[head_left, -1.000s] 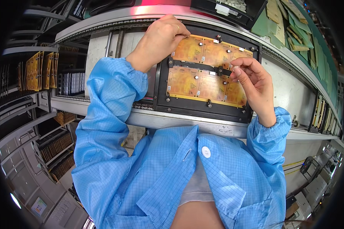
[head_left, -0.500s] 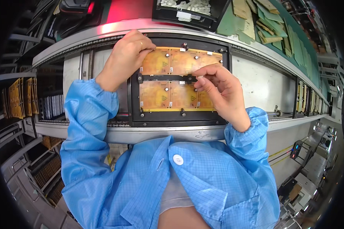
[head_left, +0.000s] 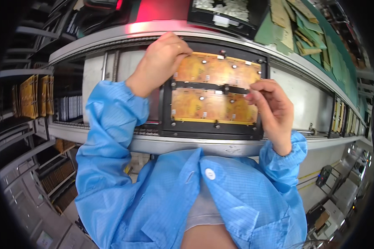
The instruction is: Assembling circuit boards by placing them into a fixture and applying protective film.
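At the far left, racks hold amber panels [head_left: 33,97] upright on shelving. The left hand [head_left: 160,62] rests curled on the upper left corner of the black carrier frame [head_left: 214,129], fingers folded down onto it, holding nothing loose. The frame sits on the conveyor rail [head_left: 112,132], with the orange flexible circuit sheet [head_left: 214,89] lying flat inside under a black crossbar [head_left: 212,86]. The right hand [head_left: 272,110] pinches the sheet's right edge between narrowed fingers. To do this well, it seems wise to steady the frame with the left and press the edge evenly, avoiding creases. The fingertips are hidden, so actual contact is unclear.
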Available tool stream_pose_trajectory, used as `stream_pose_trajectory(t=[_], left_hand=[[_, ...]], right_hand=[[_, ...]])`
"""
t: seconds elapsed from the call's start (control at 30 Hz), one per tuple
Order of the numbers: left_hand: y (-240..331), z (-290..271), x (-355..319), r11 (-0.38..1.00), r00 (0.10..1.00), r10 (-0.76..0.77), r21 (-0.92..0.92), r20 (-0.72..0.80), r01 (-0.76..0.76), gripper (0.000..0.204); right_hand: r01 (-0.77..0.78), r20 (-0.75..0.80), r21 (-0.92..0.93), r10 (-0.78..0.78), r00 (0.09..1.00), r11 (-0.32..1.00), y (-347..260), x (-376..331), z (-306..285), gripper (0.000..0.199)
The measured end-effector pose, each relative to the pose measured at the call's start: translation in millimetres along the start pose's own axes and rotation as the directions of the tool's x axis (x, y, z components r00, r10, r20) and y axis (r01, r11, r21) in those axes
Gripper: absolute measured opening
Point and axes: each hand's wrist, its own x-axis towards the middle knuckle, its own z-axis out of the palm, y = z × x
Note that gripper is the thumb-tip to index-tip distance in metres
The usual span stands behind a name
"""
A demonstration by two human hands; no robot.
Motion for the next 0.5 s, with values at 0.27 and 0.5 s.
stream_pose_trajectory(t=[0.27,0.5], left_hand=[[-1.3,-0.9,-1.7,0.999,1.000,-0.005,0.039,0.008,0.004,0.012],[2.5,-0.7,-0.2,0.999,0.999,-0.030,0.042,0.038,0.028,0.014]], right_hand=[[-0.027,-0.014,0.025,0.027,1.000,0.999,4.0,-3.3,2.7,0.014],[-0.026,-0.015,0.009,0.026,1.000,1.000,4.1,-5.1,6.1,0.014]])
